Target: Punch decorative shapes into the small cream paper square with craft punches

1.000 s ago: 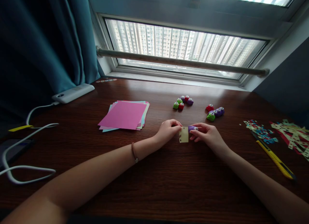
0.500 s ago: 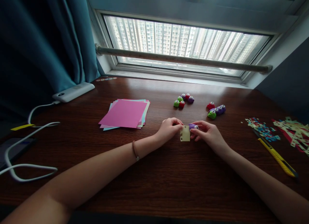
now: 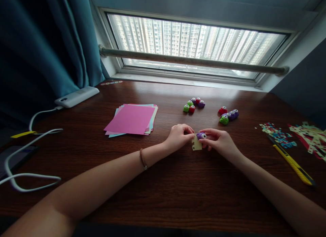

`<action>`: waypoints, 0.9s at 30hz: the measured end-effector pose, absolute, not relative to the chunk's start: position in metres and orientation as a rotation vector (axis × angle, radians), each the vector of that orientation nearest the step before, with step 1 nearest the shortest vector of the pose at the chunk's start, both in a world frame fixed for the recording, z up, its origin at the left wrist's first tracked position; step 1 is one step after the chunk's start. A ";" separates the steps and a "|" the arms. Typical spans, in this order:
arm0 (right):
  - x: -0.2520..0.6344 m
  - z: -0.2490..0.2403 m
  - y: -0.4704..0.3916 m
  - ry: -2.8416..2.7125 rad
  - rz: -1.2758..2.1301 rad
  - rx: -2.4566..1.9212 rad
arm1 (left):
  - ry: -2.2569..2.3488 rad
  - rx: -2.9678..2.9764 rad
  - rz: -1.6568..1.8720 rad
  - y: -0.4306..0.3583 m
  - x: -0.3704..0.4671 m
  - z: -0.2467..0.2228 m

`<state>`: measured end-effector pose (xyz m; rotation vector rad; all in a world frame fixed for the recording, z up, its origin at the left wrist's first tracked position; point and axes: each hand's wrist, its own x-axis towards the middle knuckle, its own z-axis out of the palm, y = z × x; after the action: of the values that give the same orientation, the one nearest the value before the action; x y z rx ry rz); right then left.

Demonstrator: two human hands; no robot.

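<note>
Near the middle of the brown table, my left hand (image 3: 179, 137) pinches the upper left of a small pale-yellow piece of paper (image 3: 197, 145). Punched notches show along the paper's left edge. My right hand (image 3: 221, 143) grips a small purple craft punch (image 3: 200, 136) with a white top, fingers behind it and thumb in front. The punch overlaps the paper's upper part; whether the edge sits inside its slot I cannot tell. Beyond my hands stand several green, red and purple punches (image 3: 192, 108). Another cluster with a green punch (image 3: 224, 120) stands farther right.
A stack of coloured paper (image 3: 132, 119) lies left of my hands. To the right are punched-out bits (image 3: 277, 135), a yellow utility knife (image 3: 292, 164) and paper strips (image 3: 309, 138). A white power bank (image 3: 77, 96) with a cable (image 3: 35, 175) and a phone (image 3: 15, 160) are at the left.
The purple punch has moved left in my right hand, from the paper's right edge to over its upper part. The paper has shifted slightly right.
</note>
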<state>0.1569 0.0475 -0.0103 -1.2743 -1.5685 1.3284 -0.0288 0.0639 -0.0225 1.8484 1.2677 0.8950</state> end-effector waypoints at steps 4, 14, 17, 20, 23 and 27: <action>0.159 -0.016 0.048 -1.638 1.233 -1.321 | 1.326 1.966 0.836 0.062 -0.027 -0.020; 0.161 -0.026 0.051 -1.763 0.984 -1.303 | 1.394 2.123 0.778 0.056 -0.025 -0.018; 0.162 -0.028 0.051 -1.799 0.943 -1.317 | 1.401 2.146 0.757 0.056 -0.025 -0.018; 0.163 -0.028 0.051 -1.831 0.893 -1.346 | 1.418 2.154 0.750 0.055 -0.025 -0.017; 0.163 -0.028 0.051 -1.849 0.857 -1.371 | 1.422 2.150 0.747 0.054 -0.025 -0.016; 0.163 -0.027 0.052 -1.861 0.852 -1.381 | 1.426 2.150 0.755 0.054 -0.025 -0.017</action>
<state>0.1626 0.0518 -0.0268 -1.3806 -1.8611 0.8519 -0.0250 0.0543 -0.0166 2.1503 1.4264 0.7551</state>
